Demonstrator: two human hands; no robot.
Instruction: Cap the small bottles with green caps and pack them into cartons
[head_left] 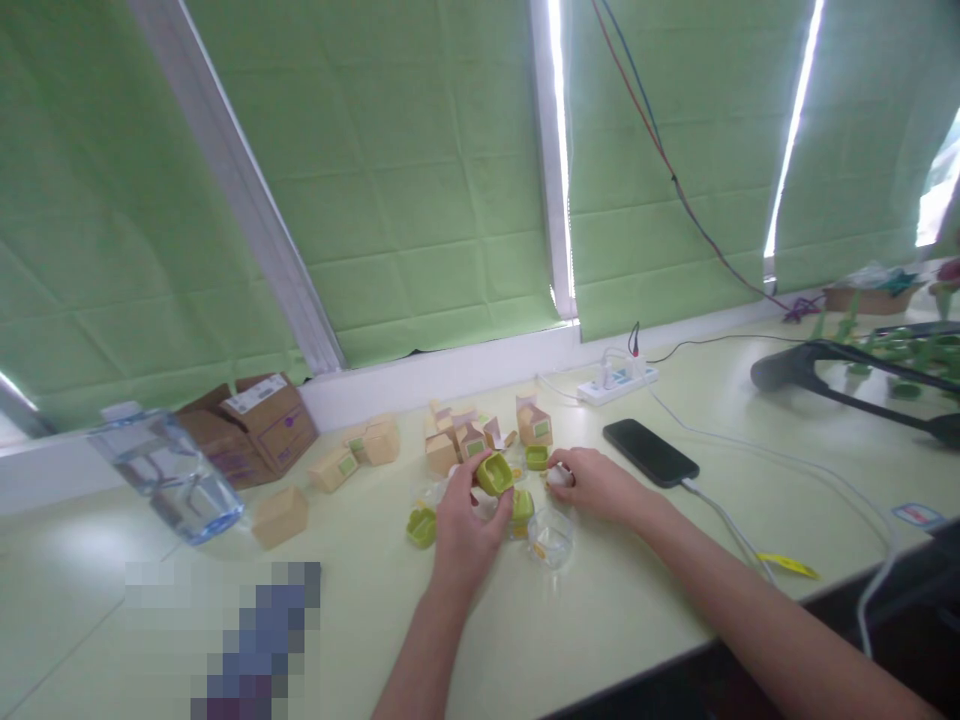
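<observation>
My left hand grips a small green square cup between thumb and fingers, its hollow side facing up and toward me. To the right, my right hand is closed on a small white round object, whose kind I cannot make out. Between the hands lie another green piece and a clear plastic cup. A flower-shaped green cup sits left of my left wrist. Behind my right fingers is one more green square cup.
Several small cardboard boxes stand behind the hands, more to the left. A large water bottle leans by a brown carton. At right are a black phone with a white cable, a power strip and a black curved frame.
</observation>
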